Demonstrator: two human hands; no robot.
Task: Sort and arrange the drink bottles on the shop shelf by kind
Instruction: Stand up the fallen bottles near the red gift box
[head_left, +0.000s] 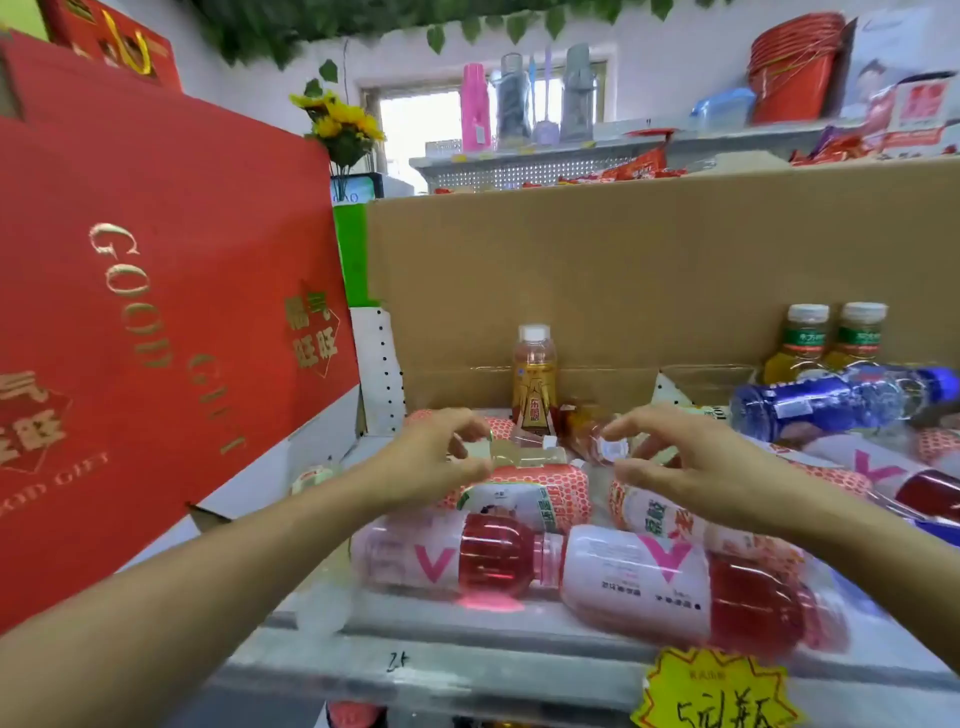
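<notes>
Two forearms (182, 587); left grip (434, 457) around one pale bottle (524, 454), right grip (685, 457) state unclear; two pink-labelled bottles (623, 571) foremost.

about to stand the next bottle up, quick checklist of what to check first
1. Left hand holds the pale small bottle: ok, thumb and fingers pinch it.
2. Right hand grips the amber small bottle: cannot tell, the fingers curl at its cap and contact is blurred.
3. Standing room beside the upright gold-label bottle: cannot tell, hands and lying bottles hide the floor.
4. Kinds grouped: not ok, the pink V bottles, orange-patterned bottles and blue bottle lie mixed.
5. Green-label bottles upright together: ok.
</notes>
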